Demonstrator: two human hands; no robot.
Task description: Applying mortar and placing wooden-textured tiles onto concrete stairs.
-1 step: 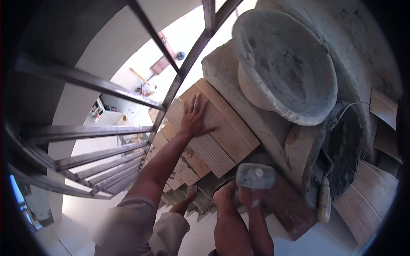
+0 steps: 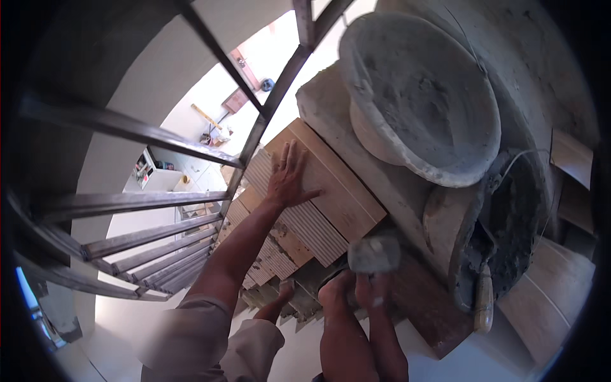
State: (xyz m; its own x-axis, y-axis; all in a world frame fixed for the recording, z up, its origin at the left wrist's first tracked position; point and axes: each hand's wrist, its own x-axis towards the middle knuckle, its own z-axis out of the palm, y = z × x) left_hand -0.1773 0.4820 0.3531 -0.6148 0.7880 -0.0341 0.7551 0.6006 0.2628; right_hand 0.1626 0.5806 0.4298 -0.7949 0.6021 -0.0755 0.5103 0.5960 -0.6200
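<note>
My left hand lies flat with fingers spread on a tan tile with ribbed strips, set as a stair tread. My right hand is closed beneath a mallet with a pale grey block-shaped head. Motion blurs the mallet, and its head hides much of its handle and my fingers. The head is just off the tile's near right corner; whether it touches anything I cannot tell. To the right, a trowel with a wooden handle rests in a bucket of wet mortar.
A large mortar-crusted basin sits on the rough ledge right of the tread. Metal railing bars run along the left, above a lower floor. Lower tiled steps lie near my feet. A reddish-brown board and stacked tiles are at right.
The mallet has shifted slightly left and away from me, and its head is more blurred. My left hand stays on the tile.
</note>
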